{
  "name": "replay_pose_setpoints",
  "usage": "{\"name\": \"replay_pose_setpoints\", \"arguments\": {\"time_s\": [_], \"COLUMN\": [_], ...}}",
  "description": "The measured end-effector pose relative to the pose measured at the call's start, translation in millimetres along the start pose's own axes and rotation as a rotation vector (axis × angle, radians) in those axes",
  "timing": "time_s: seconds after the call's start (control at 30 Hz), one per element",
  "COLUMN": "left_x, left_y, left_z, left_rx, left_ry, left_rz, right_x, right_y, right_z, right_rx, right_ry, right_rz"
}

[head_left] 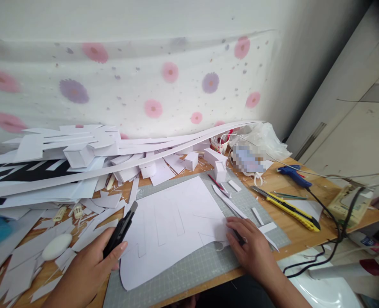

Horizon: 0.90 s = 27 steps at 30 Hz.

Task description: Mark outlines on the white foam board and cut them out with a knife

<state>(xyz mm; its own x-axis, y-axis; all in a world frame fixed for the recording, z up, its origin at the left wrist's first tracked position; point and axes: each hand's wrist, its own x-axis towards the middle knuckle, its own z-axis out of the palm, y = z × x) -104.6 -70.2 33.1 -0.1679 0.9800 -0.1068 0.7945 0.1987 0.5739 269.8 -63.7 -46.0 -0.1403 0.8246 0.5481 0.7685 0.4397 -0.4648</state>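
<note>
A white sheet (176,218) with pencil-drawn outlines lies on a grey gridded cutting mat (189,278). Beside the sheet's left edge, my left hand (104,256) is wrapped round a black utility knife (121,231), its tip pointing up and away. My right hand (248,239) rests at the sheet's right edge, its fingers curled round a small dark object (239,237) that is mostly hidden. A dark red pencil (217,183) and narrow white strips (229,201) lie on the mat beyond the sheet.
Paper scraps (22,261), a white oval object (57,247) and stacked white pieces (80,149) crowd the left. On the right are a yellow utility knife (292,210), a blue glue gun (295,176) and black cables (332,252). A long strip (163,153) spans the back.
</note>
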Motion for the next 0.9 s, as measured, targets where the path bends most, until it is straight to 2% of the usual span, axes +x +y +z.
{"name": "replay_pose_setpoints", "arguments": {"time_s": [0.1, 0.2, 0.33, 0.4, 0.5, 0.6, 0.73, 0.9], "left_x": [-7, -18, -31, -36, -41, -44, -48, -54], "left_y": [11, 32, 62, 75, 88, 93, 92, 93], "left_z": [6.2, 20.8, 49.6, 63.6, 79.3, 88.7, 94.4, 99.6], "left_rx": [-0.145, -0.372, -0.763, -0.869, -0.891, -0.894, -0.888, -0.935], "left_ry": [-0.176, -0.322, -0.502, -0.578, -0.628, -0.642, -0.643, -0.651], "left_rz": [-0.025, 0.005, -0.015, 0.001, 0.076, 0.107, 0.123, 0.077], "right_x": [-2, -5, -6, -5, -4, -7, -11, -11], "right_y": [-4, -21, -54, -66, -72, -71, -69, -67], "right_z": [-2, -5, -5, -3, 0, 2, 6, 12], "right_rx": [-0.005, 0.066, 0.212, 0.262, 0.362, 0.427, 0.456, 0.427], "right_ry": [0.089, 0.144, 0.028, -0.047, -0.111, -0.156, -0.194, -0.181], "right_rz": [-0.019, -0.056, -0.176, -0.216, -0.212, -0.187, -0.163, -0.181]}}
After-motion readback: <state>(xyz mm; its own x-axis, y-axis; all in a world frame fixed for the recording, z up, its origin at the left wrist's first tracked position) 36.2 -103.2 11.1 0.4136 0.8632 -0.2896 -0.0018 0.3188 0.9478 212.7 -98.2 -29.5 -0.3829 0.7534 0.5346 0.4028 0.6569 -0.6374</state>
